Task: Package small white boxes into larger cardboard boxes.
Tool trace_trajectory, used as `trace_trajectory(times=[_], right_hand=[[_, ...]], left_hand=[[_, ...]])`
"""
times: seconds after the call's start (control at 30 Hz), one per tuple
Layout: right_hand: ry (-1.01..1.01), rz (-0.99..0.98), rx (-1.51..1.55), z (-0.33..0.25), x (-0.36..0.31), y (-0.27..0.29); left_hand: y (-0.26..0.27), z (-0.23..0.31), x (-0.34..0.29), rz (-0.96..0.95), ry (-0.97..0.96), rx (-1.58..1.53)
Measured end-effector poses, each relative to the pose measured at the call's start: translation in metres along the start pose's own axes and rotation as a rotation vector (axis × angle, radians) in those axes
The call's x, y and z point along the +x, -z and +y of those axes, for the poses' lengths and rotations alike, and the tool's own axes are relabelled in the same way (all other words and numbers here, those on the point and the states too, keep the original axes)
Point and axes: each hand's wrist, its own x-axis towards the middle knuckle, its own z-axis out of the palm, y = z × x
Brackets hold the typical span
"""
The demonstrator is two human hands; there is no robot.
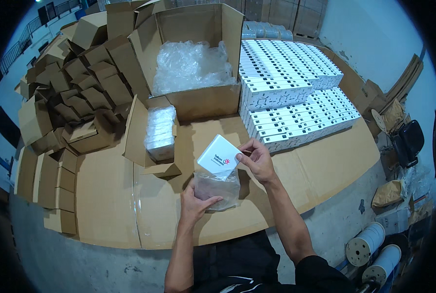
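Observation:
Between my hands, over the cardboard-covered table [105, 205], is a flat white square box [217, 151] with a small red and dark print. My right hand [257, 160] pinches its right corner between thumb and fingers. Its lower edge sits at the mouth of a clear plastic bag [223, 193]; how far it reaches inside I cannot tell. My left hand [194, 201] grips the bag from the left, thumb across its front. Just beyond, an open carton [135, 128] holds a row of plastic-wrapped packs [160, 128].
Behind stands a large open carton [198, 105] filled with clear plastic bags [191, 66]. Stacked white boxes [296, 110] rise at the back right. Empty brown cartons [86, 88] pile up at the left. Cable spools [367, 244] stand on the floor at the right.

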Motion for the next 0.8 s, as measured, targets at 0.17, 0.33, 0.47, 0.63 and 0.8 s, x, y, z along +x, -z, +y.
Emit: trace_trajectory(times=[0.17, 0.33, 0.47, 0.63, 0.8], right_hand=[[-0.019, -0.059, 0.008, -0.003, -0.001, 0.002], [-0.062, -0.1, 0.057, -0.001, -0.001, 0.005], [-0.052, -0.104, 0.058, -0.001, -0.001, 0.006], [-0.047, -0.112, 0.051, 0.0, -0.001, 0.008], [-0.095, -0.161, 0.047, -0.005, -0.002, 0.0]], left_hand=[[-0.002, 0.009, 0.0, 0.022, -0.005, 0.011], [-0.002, 0.007, 0.0, 0.044, -0.023, 0.03], [-0.003, 0.004, -0.001, 0.057, -0.024, -0.023], [-0.005, 0.009, -0.002, 0.06, -0.019, -0.07], [-0.007, 0.006, -0.001, 0.097, 0.001, -0.138]])
